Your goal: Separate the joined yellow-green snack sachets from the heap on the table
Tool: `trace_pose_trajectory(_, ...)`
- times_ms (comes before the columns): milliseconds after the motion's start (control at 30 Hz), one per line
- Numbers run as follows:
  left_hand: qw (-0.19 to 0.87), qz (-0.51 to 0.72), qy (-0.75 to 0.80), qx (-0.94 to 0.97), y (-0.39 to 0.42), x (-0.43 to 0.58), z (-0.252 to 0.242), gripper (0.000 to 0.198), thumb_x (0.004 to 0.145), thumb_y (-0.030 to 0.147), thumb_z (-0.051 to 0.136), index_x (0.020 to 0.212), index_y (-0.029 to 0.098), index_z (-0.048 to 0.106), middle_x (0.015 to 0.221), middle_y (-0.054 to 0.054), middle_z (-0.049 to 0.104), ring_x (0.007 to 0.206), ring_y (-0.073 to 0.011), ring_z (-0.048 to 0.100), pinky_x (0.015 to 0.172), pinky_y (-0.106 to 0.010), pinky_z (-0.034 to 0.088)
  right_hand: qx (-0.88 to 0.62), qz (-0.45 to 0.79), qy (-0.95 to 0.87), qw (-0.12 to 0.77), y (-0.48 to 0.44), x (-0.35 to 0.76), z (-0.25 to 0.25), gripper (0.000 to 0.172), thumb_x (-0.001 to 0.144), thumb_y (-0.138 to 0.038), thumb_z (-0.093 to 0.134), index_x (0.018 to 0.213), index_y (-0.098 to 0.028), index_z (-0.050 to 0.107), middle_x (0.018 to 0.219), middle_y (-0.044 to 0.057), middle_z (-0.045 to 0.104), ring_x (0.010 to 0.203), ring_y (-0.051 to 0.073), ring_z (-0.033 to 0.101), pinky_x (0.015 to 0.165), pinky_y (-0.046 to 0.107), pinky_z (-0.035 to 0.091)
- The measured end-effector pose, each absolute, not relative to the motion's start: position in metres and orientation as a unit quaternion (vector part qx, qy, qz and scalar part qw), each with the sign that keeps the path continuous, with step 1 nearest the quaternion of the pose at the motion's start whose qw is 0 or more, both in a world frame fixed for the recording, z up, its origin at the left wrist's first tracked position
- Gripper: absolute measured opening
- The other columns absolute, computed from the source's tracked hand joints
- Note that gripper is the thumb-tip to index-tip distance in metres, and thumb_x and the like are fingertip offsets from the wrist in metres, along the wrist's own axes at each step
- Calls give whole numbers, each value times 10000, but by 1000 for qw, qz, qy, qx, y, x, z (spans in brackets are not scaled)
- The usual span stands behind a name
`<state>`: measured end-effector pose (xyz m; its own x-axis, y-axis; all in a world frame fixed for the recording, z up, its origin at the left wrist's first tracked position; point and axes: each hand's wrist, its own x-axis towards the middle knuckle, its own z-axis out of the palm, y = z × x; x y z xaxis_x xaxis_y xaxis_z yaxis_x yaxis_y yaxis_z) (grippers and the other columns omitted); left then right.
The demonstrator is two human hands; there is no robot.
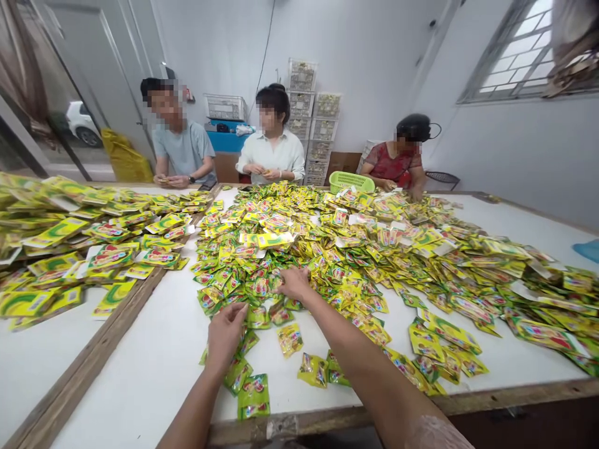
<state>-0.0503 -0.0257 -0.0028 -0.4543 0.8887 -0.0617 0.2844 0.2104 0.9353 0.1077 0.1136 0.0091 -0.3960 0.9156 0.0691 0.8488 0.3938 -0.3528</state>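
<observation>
Small green-and-yellow printed packets (290, 338) lie in a wide heap before me. My left hand (227, 330) is low at the heap's near left edge, thumb and fingers pressed together over green packets (254, 390); what they pinch, if anything, is hidden. Farther forward, my right hand (294, 284) dips into the heap, its fingers curled down on a small packet (264, 287). Just beyond it, a flat yellow carton (266, 239) lies on top of the packets.
A wooden strip (88, 368) divides the white table (154, 349). Yellow cartons (56, 234) pile up to its left, and more cartons (543, 330) lie right. Three people sit across the table, near a green basket (350, 181). Stacked white crates (299, 100) stand behind them.
</observation>
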Motion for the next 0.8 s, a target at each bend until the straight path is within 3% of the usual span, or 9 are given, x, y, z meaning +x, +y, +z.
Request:
trace_pose_trajectory(133,335,482,690,424,-28,-51,1,322,688,479,619,821,191,673,828,-56,720,818,-247,641,728,-312,451,-539,149,-813,162,95,122,10,225,729,-416,602,721,-195,563,673,-16,576,727,168,521,734,318,315)
trace_pose_trajectory(233,352,488,677,425,-28,-46,5,350,692,510,610,810,188,683,806,-54,713,790,-240,636,729,-315,449,-549,187,-763,286,71,134,14,239,719,-431,592,731,-196,550,712,-13,572,745,170,522,755,324,337)
trace_pose_trajectory(333,470,511,598,400,-27,-37,6,424,688,499,633,949,166,665,835,-56,706,781,-215,637,727,-305,464,-487,359,-688,402,44,135,17,283,662,-453,639,722,-199,532,731,-3,596,731,170,541,696,295,396)
trace_pose_trajectory(467,618,522,480,339,-28,-28,4,599,616,404,740,1124,133,575,720,-22,680,632,-144,603,621,-255,458,-410,575,-565,426,17,126,14,327,622,-434,685,752,-204,493,723,-1,601,676,162,553,609,274,435)
trace_pose_trajectory(533,639,525,461,321,-29,-28,3,555,582,361,771,1050,117,602,673,-15,664,572,-121,574,575,-235,445,-427,557,-570,427,10,123,11,329,620,-425,687,691,-210,448,642,-31,535,617,141,511,577,256,415)
trace_pose_trajectory(667,630,530,461,331,-33,-30,5,345,592,343,762,828,117,651,660,-17,651,561,-112,559,547,-215,431,-498,335,-697,392,1,123,8,276,707,-403,604,619,-210,428,604,-39,429,591,127,424,558,243,356)
trace_pose_trajectory(733,629,528,458,339,-35,-28,4,323,607,353,749,816,125,655,698,-21,661,599,-118,572,567,-214,435,-505,259,-730,380,-3,123,9,218,742,-372,554,631,-207,466,621,-28,441,595,129,421,566,249,349)
trace_pose_trajectory(800,630,534,453,336,-37,-26,4,351,594,355,759,846,136,652,734,-25,674,640,-136,593,607,-234,451,-502,281,-723,382,-7,121,9,184,743,-356,544,651,-208,483,602,-34,444,554,121,415,536,246,342)
